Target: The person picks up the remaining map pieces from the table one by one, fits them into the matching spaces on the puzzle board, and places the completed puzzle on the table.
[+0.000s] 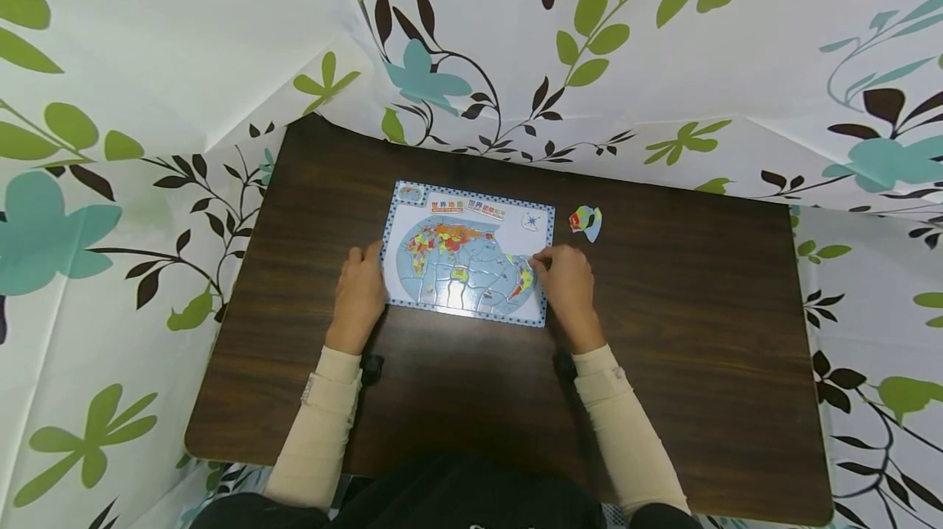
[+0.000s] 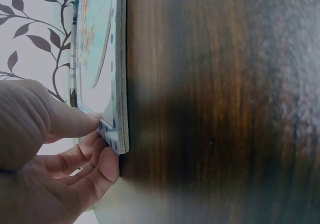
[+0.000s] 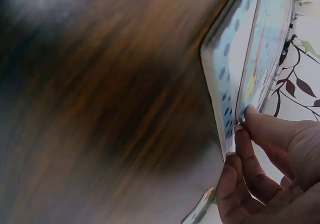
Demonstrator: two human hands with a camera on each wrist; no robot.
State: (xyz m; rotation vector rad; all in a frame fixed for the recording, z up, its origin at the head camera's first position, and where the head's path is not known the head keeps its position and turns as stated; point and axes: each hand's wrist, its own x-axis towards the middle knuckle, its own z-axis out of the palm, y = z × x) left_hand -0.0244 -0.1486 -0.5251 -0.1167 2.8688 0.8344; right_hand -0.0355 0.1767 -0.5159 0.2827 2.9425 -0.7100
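A world-map jigsaw puzzle board (image 1: 403, 222) with a blue dotted border lies flat on the dark table. My left hand (image 1: 361, 287) grips its left edge. In the left wrist view the thumb (image 2: 75, 121) lies over the border and the fingertips (image 2: 109, 164) are against the board's side. At the map's right rim, my right hand (image 1: 567, 287) pinches the edge of a pale blue puzzle piece (image 1: 525, 259) between thumb and index finger. Other right fingers (image 3: 230, 176) touch the board's side. White backing shows in the map's upper right.
Loose colourful puzzle pieces (image 1: 585, 222), seemingly overlapping, lie on the table (image 1: 700, 332) just right of the board. White cloth (image 1: 501, 54) printed with leaves hangs behind the table's far edge and at both sides.
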